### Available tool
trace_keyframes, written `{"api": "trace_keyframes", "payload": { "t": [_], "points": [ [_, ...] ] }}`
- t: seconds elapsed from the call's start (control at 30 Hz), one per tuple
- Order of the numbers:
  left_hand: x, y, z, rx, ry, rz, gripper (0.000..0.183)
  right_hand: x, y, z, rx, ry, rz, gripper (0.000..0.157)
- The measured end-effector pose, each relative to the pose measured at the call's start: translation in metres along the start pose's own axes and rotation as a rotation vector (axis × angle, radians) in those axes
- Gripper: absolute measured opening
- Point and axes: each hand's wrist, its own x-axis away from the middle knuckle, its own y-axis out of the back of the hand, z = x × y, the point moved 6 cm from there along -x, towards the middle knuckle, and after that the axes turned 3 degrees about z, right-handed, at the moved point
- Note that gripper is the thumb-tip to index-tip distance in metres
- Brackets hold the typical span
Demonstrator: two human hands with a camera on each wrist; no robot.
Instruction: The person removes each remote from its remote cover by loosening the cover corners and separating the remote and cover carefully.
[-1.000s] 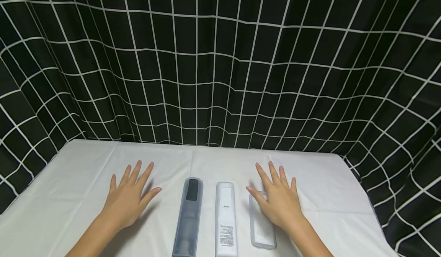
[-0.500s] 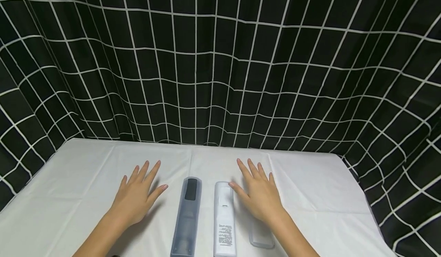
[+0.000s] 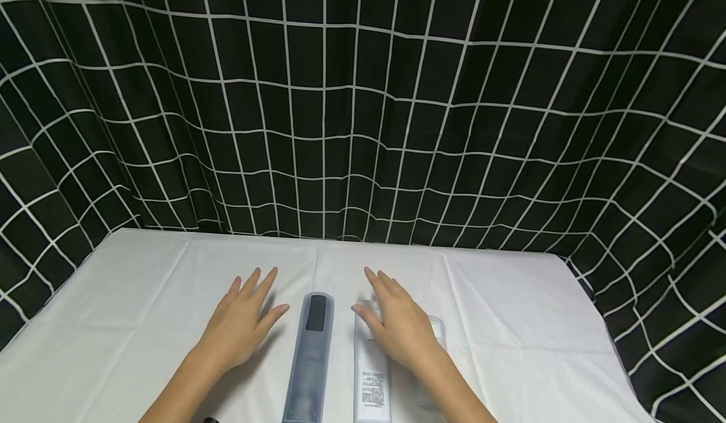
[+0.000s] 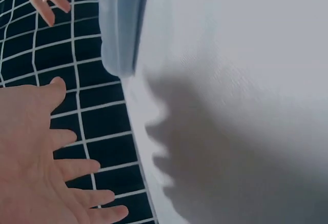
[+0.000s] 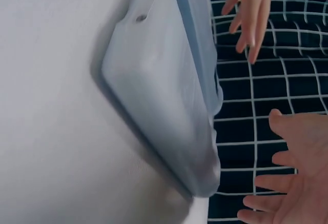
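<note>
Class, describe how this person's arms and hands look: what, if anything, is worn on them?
The left hand and right hand are gloveless, with slender fingers and no ring visible. In the head view, the left forearm and right forearm are bare to the bottom edge: no sleeve, watch, bracelet, cable or marking shows.

Bare forearms, bare hands, slim fingers

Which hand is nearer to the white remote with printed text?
Right. The right hand partly covers the white remote in the head view; the left hand is farther left, beyond the grey-blue remote.
</note>
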Motion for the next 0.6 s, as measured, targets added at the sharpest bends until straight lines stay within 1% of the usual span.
{"api": "trace_keyframes", "payload": {
  "t": [0.07,0.23,0.4,0.47,0.6],
  "points": [
    [-0.001,-0.001,-0.002,0.032,0.001,0.013,0.069,-0.001,-0.002,0.003,-0.03,0.016,-0.008,0.062],
    [-0.003,-0.006,-0.006,0.154,-0.006,0.034,0.068,-0.003,-0.008,0.01,-0.092,0.052,-0.028,0.059],
    [-0.008,-0.009,-0.009,0.245,-0.04,0.013,0.064,-0.006,-0.013,0.014,-0.161,0.068,-0.035,0.054],
    [-0.011,-0.01,-0.01,0.278,-0.043,0.004,0.062,-0.007,-0.016,0.015,-0.195,0.077,-0.044,0.051],
    [-0.016,-0.012,-0.012,0.354,-0.026,-0.016,0.056,-0.011,-0.021,0.017,-0.271,0.089,-0.062,0.042]
  ]
}}
